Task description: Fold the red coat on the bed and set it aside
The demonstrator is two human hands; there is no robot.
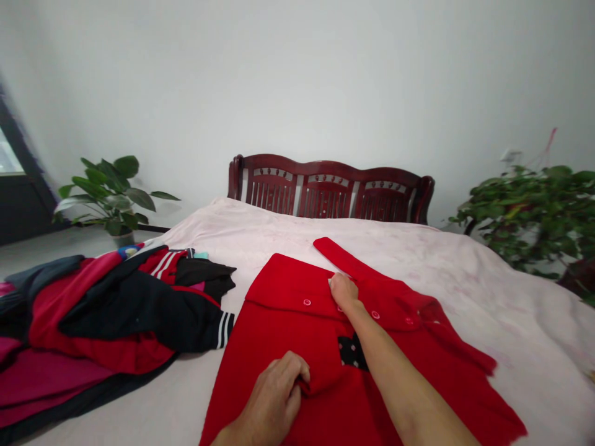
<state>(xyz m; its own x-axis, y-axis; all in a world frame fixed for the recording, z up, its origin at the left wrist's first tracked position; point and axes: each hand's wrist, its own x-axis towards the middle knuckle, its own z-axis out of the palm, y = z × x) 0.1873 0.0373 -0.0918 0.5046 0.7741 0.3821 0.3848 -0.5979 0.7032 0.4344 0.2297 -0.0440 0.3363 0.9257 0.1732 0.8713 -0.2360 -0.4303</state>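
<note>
head view. pale pink sheet [441, 260]; carved wood panel [325, 168] at its far edge, white wall [325, 74] behind. clothes heap [134, 306]: near left corner. red coat [283, 328]: near edge, middle. left hand [274, 395]: fingers curled, pinching coat cloth. right hand [344, 290]: closed on coat front among the buttons [307, 302].

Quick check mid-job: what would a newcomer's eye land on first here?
Probably the bright red coat, spread front and center on the pale bedcover, with the left hand and right hand both on it. Next, the heap of dark, red and pink clothes at the left, then the carved wooden headboard against the white wall.
</note>
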